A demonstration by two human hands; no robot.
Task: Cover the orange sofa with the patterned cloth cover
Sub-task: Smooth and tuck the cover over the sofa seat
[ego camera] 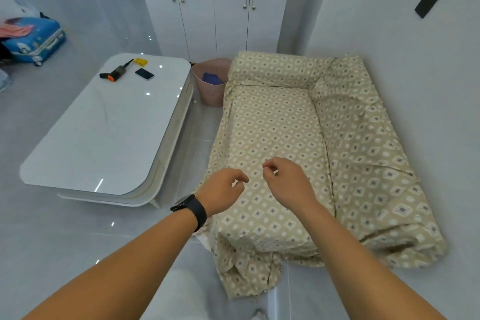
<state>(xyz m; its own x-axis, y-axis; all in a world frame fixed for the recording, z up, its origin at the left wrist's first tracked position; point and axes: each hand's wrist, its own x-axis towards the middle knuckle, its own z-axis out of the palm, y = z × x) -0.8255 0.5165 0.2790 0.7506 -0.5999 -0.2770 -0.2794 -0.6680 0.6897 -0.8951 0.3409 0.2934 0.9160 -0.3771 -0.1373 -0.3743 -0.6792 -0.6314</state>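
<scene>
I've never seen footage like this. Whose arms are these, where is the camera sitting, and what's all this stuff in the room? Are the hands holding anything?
There is no machine here: a person wears a wide-angle camera on the head, looking forward and down, so you see their own arms. The left hand, with a black wristband, and the right hand hang over the sofa with fingers loosely curled. Neither has a grip on anything. The sofa is hidden under the patterned cloth cover, which spills onto the floor at the near corner. To the left stands a white coffee table carrying a small handheld tool, a yellow block and a dark phone. A pink basket sits between table and sofa, before white cabinets.
</scene>
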